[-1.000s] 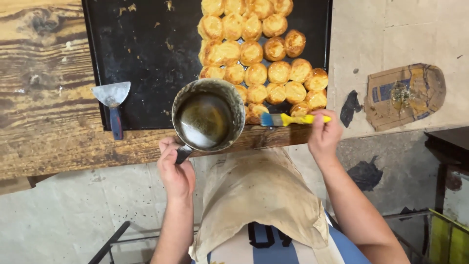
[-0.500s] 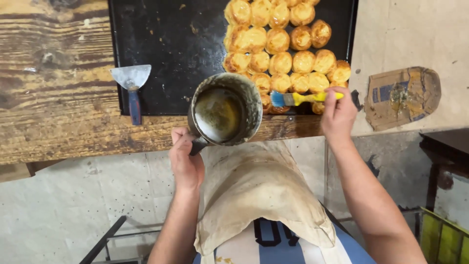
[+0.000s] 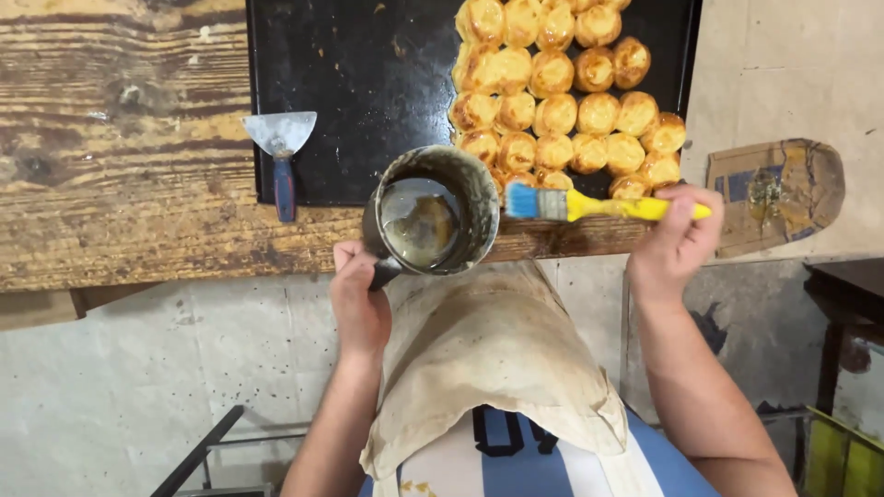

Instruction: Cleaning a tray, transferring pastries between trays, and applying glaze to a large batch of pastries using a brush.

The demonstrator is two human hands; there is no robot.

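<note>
I see a worn wooden table [image 3: 120,138] with rough grain above a stained grey concrete floor [image 3: 138,387]. A flattened cardboard piece [image 3: 778,193] lies on the floor at right, near a dark furniture piece [image 3: 847,294]. Light is even

Dented, smeared metal pot [image 3: 431,210] with glossy liquid inside. Brush [image 3: 603,206]: glossy yellow plastic handle, blue bristles. Buns [image 3: 562,92] glazed shiny on matt black metal tray [image 3: 350,83]. Rough weathered wood table [image 3: 120,184]. Steel-bladed scraper [image 3: 281,152]. Stained cloth apron [image 3: 488,359].
</note>
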